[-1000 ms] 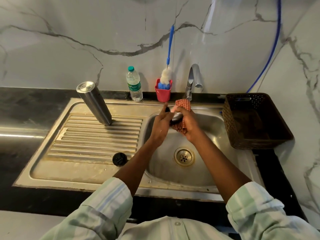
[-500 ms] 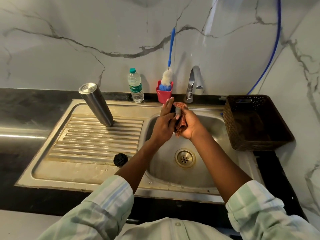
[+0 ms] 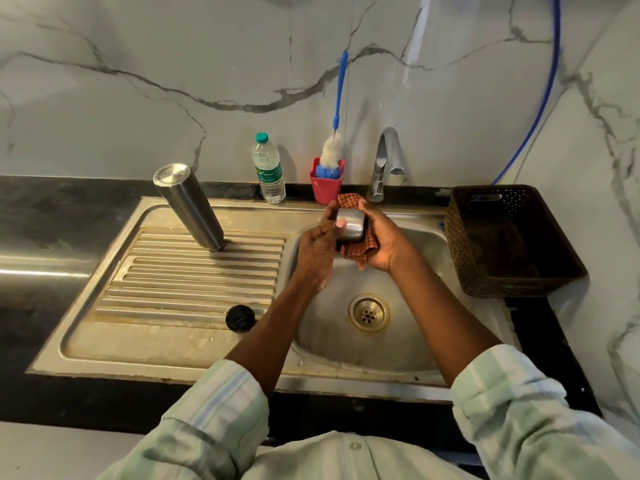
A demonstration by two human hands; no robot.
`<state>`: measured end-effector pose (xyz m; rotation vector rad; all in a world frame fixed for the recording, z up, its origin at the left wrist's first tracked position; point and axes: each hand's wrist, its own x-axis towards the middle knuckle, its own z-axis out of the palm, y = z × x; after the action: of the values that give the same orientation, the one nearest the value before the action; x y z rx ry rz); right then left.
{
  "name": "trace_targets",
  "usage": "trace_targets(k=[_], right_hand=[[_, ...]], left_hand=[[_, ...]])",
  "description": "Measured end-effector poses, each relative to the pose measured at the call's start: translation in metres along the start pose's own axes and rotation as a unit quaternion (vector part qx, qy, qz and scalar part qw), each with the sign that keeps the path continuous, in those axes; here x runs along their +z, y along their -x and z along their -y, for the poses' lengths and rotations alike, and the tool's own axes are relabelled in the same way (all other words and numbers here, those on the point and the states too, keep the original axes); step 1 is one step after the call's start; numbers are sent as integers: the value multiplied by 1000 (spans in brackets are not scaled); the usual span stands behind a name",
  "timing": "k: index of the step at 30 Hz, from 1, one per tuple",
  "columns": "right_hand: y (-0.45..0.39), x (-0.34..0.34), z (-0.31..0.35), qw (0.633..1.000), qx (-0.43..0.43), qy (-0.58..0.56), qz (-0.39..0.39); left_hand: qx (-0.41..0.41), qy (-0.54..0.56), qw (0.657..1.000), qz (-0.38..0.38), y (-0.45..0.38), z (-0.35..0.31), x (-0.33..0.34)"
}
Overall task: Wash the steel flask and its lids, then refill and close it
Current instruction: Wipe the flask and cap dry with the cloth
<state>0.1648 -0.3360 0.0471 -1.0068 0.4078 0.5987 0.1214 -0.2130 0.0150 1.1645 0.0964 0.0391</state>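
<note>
Two hands over sink basin [image 3: 408, 348], below tap [image 3: 382, 164]. Left hand [image 3: 317, 242] grip closed round steel lid [image 3: 351, 225], thumb on its side. Right hand [image 3: 384, 237] grip holds orange checked cloth [image 3: 360, 252] cupped against lid from behind and beneath. Steel flask [image 3: 188, 206] stands inverted on ribbed drainboard [image 3: 194, 275], well apart from hands. Black inner lid [image 3: 240, 318] sits at drainboard's near edge, beside basin. Water bottle [image 3: 268, 169], red cup [image 3: 325, 185] with brush [image 3: 332, 152] behind sink; brown basket [image 3: 512, 240] on bench at right.
</note>
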Motion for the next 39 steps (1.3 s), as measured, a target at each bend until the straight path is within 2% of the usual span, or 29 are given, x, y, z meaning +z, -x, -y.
trace_targets(k=[2,5,9,12,14,15,17,19,23,26,30,32,35,37,39], right_hand=[[1,4,-9,999,-4,-42,-3],[1,13,-26,997,1,-79,-7],[-6,16,-50,994,-1,-111,-2],[-14,16,-64,993,-23,-115,5],[-20,20,-72,993,-35,-116,11],[-21,23,-76,994,-31,-109,15],[-26,31,-85,995,-15,-99,26],[-29,41,-96,995,1,-93,24],[-38,60,-112,996,21,-86,23],[-47,68,-118,996,19,-85,24],[-57,79,-128,996,17,-88,20],[-61,83,-134,996,17,-91,16],[-67,90,-143,996,9,-92,6],[-71,93,-146,995,0,-97,2],[-75,96,-149,995,-7,-100,-5]], left_hand=[[47,-103,993,-18,2,1,-1],[111,-307,944,-37,2,9,-19],[67,-333,940,-42,-2,12,-48],[-2,-203,970,-131,-6,8,-72],[-65,-58,974,-209,-6,-1,-92],[-100,-2,970,-223,-5,-5,-103],[-147,98,962,-208,-1,-14,-123],[-159,179,951,-196,4,-22,-139],[-170,209,943,-198,5,-30,-165],[-189,154,954,-177,3,-34,-179],[-201,24,962,-181,0,-37,-199],[-194,32,967,-161,-2,-36,-209],[-156,-20,978,-134,-6,-30,-220],[-100,-137,977,-131,-6,-22,-226],[-35,-254,959,-122,-5,-15,-233]])
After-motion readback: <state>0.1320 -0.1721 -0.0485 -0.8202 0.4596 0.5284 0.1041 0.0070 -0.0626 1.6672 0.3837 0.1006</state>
